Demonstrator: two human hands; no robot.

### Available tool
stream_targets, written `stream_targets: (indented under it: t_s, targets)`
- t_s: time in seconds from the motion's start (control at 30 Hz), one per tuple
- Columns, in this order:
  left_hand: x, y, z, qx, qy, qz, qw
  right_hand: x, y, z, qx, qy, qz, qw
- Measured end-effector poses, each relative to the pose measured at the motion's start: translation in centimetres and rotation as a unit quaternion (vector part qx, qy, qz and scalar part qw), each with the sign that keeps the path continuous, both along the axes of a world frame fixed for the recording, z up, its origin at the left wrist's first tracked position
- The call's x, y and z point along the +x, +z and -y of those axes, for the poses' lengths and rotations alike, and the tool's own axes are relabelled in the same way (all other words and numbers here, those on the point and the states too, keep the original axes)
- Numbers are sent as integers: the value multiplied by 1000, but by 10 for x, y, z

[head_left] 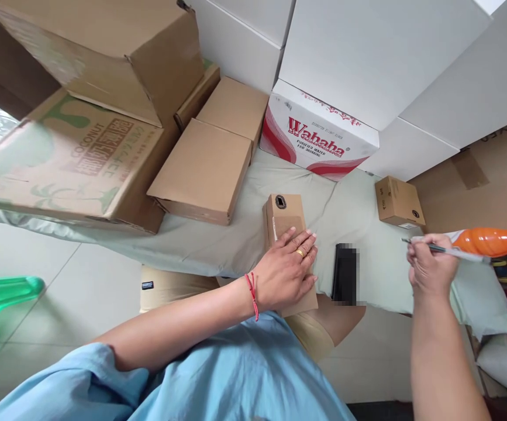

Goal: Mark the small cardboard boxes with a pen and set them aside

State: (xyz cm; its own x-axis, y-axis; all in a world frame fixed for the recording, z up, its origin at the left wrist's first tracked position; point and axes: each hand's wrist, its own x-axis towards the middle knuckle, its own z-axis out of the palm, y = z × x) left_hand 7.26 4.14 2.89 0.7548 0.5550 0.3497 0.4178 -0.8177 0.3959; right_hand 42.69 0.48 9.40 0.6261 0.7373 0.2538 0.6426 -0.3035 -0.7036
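Note:
My left hand [286,269] lies flat, fingers stretched, on a narrow brown cardboard box [285,219] that rests on a pale green cloth [218,240]. A ring is on one finger and a red string is round the wrist. My right hand [431,266] is closed round a thin pen-like tool [446,251], held in the air to the right of the box, tip pointing left. A black flat object [344,272] lies on the cloth between the two hands.
Large cardboard boxes [73,158] are stacked at the left, two flat brown boxes [204,169] behind. A red and white Wahaha carton [318,131] and white boxes stand at the back. A small brown box [399,202] and an orange object [494,241] are at right.

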Motion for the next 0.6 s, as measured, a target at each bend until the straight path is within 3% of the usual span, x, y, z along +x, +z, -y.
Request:
stream_targets:
  t_s: [0.03,0.1,0.2,0.27,0.4,0.6]
  targets:
    - [0,-1,0,-3,2,9,1000,-27,4,-12,76,48,-102,991]
    - [-1,-5,-1,-4,4,41,999,-87,8,-39,122,161,-246,948]
    - [-4,-13,-2,9,4,107,994,-171,4,-85,70,275,-337,898]
    - [-5,-18,-3,23,5,143,990,-208,-6,-112,35,316,-346,883]
    - [-3,-25,-4,17,4,184,983,-239,-29,-141,57,317,-282,904]
    - [1,-28,-5,13,-2,214,977,-236,-36,-132,86,281,-206,933]
